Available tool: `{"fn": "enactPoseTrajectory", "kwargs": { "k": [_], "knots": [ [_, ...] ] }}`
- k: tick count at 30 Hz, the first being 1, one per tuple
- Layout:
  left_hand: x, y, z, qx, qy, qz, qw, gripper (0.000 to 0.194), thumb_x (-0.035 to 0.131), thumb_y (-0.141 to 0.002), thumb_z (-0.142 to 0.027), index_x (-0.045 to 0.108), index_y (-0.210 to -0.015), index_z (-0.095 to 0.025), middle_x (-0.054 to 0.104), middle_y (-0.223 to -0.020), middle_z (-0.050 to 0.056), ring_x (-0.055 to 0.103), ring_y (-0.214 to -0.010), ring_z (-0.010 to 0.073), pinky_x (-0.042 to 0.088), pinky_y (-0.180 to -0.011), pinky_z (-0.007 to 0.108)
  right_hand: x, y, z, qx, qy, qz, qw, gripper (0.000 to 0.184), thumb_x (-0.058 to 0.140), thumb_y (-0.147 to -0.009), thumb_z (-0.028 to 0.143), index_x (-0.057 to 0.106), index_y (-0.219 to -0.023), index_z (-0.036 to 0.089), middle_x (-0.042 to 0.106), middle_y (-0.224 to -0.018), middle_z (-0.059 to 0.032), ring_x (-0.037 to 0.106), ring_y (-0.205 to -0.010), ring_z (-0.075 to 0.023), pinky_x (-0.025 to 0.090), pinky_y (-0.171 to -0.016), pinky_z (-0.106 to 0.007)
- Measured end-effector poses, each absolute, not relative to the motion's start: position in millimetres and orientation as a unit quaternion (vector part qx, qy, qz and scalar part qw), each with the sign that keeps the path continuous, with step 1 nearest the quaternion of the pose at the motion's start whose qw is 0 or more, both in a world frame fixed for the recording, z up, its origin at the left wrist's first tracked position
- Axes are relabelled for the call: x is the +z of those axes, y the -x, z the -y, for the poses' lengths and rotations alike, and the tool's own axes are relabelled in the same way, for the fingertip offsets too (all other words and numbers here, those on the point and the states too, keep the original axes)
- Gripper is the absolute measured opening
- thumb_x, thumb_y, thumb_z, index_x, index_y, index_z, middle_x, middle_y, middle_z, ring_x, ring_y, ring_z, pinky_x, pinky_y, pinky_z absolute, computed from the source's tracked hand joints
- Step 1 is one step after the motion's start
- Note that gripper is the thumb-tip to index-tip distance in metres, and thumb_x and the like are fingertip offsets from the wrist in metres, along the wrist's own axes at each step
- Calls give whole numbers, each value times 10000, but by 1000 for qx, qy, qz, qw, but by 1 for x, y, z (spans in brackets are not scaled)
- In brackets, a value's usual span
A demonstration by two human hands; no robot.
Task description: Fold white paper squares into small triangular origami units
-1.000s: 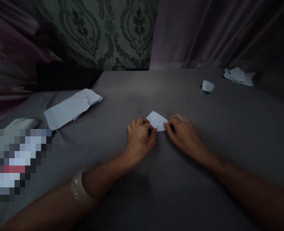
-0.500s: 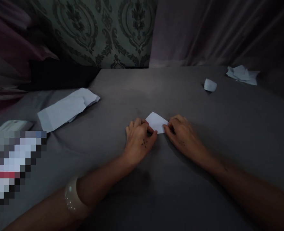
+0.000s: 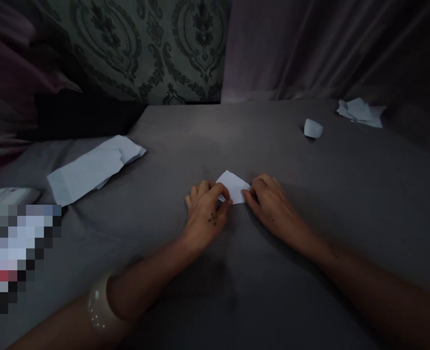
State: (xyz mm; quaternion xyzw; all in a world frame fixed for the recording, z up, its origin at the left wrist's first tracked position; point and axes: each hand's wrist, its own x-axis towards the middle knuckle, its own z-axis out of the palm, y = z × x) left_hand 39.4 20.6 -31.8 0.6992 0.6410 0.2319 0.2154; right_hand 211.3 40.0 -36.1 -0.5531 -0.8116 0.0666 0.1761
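Observation:
A small white piece of paper (image 3: 233, 186) lies between my hands on the grey cloth, its pointed corner facing away from me. My left hand (image 3: 208, 206) pinches the paper's near left edge between thumb and index finger. On the other side, my right hand (image 3: 268, 200) grips the right corner, thumb in front and fingers curled behind. The paper looks folded, though the fingers cover its side edges.
White paper sheets (image 3: 91, 167) lie stacked at the left. A folded paper piece (image 3: 313, 129) and a pile of paper scraps (image 3: 361, 112) are at the back right. A pale object (image 3: 12, 195) sits beside a blurred-out patch at far left.
The whole view has shifted slightly, so things sit a little further left. My left index finger has come down to meet the thumb at the paper's near edge. My right hand keeps its grip.

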Motion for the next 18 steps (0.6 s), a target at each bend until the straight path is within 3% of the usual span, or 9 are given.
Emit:
{"fn": "enactPoseTrajectory", "kwargs": {
  "k": [12, 18],
  "knots": [
    [-37, -36, -23, 227, -734, -609, 197, 236, 544, -885, -275, 719, -1018, -364, 563, -1060, 40, 459, -993, 246, 323, -867, 418, -37, -215, -37, 74, 560, 800, 203, 176, 442, -940, 288, 521, -823, 182, 534, -915, -98, 513, -860, -230, 461, -749, -362],
    [-33, -36, -24, 205, -738, -614, 192, 278, 501, -898, -253, 733, -1009, -360, 586, -1062, 53, 471, -987, 254, 342, -856, 428, -27, -213, -22, 29, 541, 812, 216, 241, 366, -940, 124, 591, -1020, 151, 570, -1033, -121, 520, -965, -240, 463, -810, -372]
  ]
}}
